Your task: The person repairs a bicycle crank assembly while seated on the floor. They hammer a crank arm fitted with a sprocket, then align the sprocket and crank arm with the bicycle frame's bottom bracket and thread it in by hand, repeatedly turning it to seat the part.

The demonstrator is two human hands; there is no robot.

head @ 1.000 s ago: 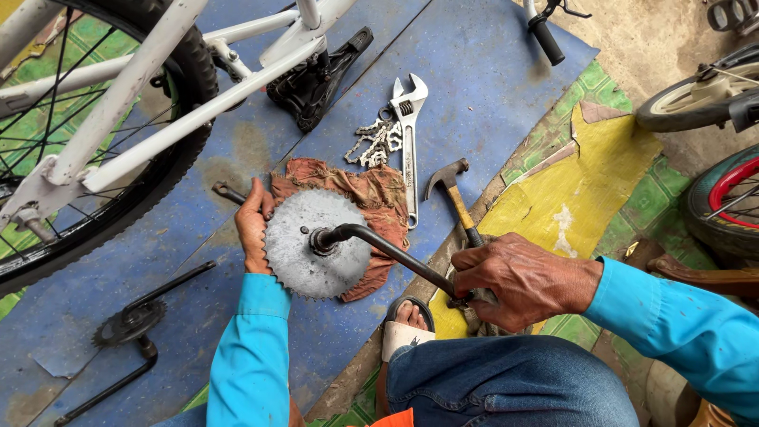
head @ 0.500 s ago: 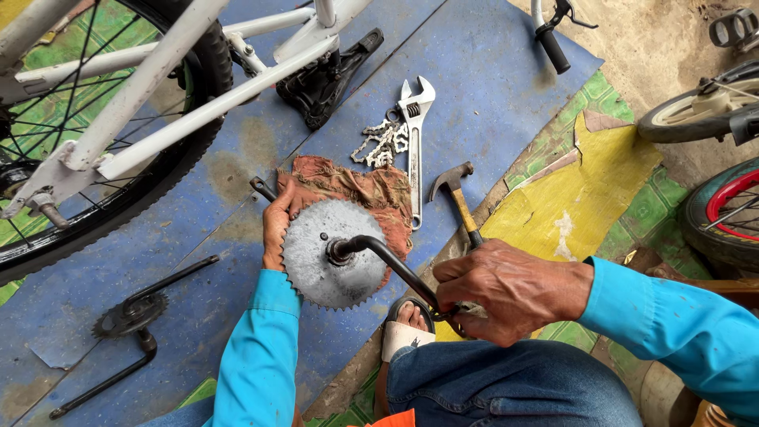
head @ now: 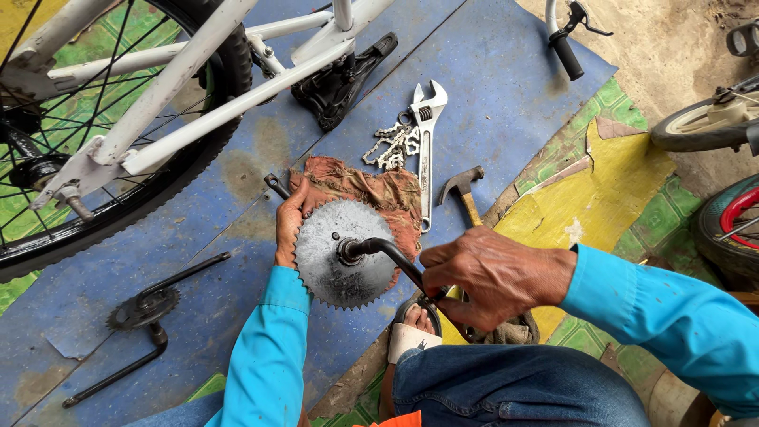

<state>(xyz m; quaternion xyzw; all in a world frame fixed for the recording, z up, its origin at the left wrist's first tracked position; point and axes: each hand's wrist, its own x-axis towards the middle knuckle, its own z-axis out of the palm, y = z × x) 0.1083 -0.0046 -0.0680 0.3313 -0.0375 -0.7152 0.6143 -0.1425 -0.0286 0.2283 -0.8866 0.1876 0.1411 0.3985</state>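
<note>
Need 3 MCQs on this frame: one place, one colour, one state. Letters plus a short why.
1. Where does the hammer lie?
A. right of the wrench
B. under the wheel
C. on the rag

2. What colour are the sleeves?
A. red
B. turquoise
C. white

3. What is the right hand doing?
A. resting open on the mat
B. holding the hammer
C. gripping the crank arm

Answers:
1 A, the hammer lies just right of the wrench at the edge of the blue mat.
2 B, both forearms are in turquoise.
3 C, its fingers close round the crank arm, while the left hand holds the chainring by its rim.
</note>
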